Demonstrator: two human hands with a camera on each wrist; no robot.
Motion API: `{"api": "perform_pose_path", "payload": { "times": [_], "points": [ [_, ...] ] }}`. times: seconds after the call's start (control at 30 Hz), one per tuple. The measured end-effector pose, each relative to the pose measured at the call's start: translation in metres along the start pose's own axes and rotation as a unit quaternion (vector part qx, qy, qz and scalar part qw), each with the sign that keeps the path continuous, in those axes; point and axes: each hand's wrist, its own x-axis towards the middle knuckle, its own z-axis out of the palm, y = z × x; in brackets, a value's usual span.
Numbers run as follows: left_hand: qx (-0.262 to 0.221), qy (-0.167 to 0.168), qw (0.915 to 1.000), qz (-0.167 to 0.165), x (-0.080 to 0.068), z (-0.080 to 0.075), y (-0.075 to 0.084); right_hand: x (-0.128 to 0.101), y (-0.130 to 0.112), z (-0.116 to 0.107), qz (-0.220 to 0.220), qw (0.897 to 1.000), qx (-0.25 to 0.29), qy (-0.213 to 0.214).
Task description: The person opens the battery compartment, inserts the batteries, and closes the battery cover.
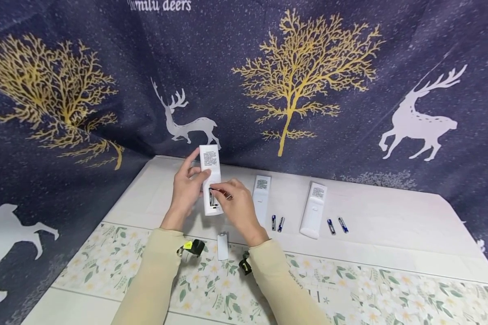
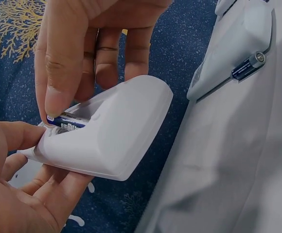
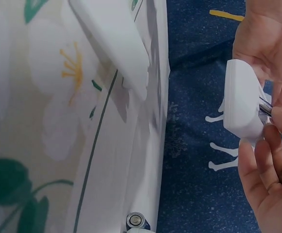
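Observation:
My left hand (image 1: 184, 192) holds a white remote control (image 1: 209, 155) up off the table, its back facing me and its battery compartment uncovered. The thumb lies across the remote's back; the other fingers are behind and beside it. A dark blue battery (image 2: 69, 122) lies at a slant in the compartment. At its upper end, the thumb and index finger of my right hand (image 1: 240, 206) pinch it. Below the hands, the detached white battery cover (image 1: 222, 247) lies on the table.
To the right, two more white remotes lie back up, one nearer (image 1: 262, 198) and one farther (image 1: 314, 210). A pair of batteries (image 1: 274, 222) is beside the nearer one, another pair (image 1: 331, 227) beside the farther. A dark printed cloth (image 1: 227, 54) hangs behind the white table (image 1: 374, 234).

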Motion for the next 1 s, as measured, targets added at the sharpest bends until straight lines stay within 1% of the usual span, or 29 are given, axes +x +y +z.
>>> {"api": "perform_pose_path", "payload": {
  "times": [0.13, 0.33, 0.43, 0.53, 0.67, 0.73, 0.8, 0.9, 1.0],
  "points": [
    [0.003, -0.001, 1.0, 0.004, -0.0002, 0.0011, 0.0015, 0.0008, -0.0002, -0.0005, 0.005, 1.0, 0.01, 0.002],
    [0.008, 0.0, 0.9999, 0.009, 0.0002, 0.0012, 0.0017, 0.0012, 0.0014, 0.0002, -0.011, 1.0, -0.006, -0.01],
    [0.007, 0.0, 1.0, 0.007, 0.0001, 0.0015, 0.002, 0.0012, 0.0012, -0.0002, -0.005, 1.0, -0.007, -0.011],
    [0.004, 0.0, 1.0, 0.004, 0.0001, 0.0018, 0.0022, 0.0016, 0.0009, -0.001, 0.009, 1.0, -0.007, -0.011],
    [0.0, 0.001, 1.0, 0.004, -0.0003, 0.0018, 0.0028, 0.0025, 0.0017, -0.0013, 0.048, 0.999, 0.007, -0.003],
    [-0.001, 0.002, 1.0, 0.006, -0.0004, 0.0019, 0.0033, 0.0031, 0.0022, -0.0012, 0.08, 0.996, 0.03, 0.003],
    [-0.004, 0.001, 1.0, 0.007, -0.0008, 0.0023, 0.0042, 0.0037, 0.0025, -0.0011, 0.116, 0.992, 0.058, 0.007],
    [-0.01, -0.002, 0.9999, 0.008, -0.0009, 0.0031, 0.0048, 0.0044, 0.0024, -0.0011, 0.167, 0.981, 0.099, 0.002],
    [-0.016, -0.005, 0.9998, 0.008, -0.0011, 0.0038, 0.0048, 0.0046, 0.0007, -0.0014, 0.203, 0.971, 0.127, -0.008]
  ]
}}
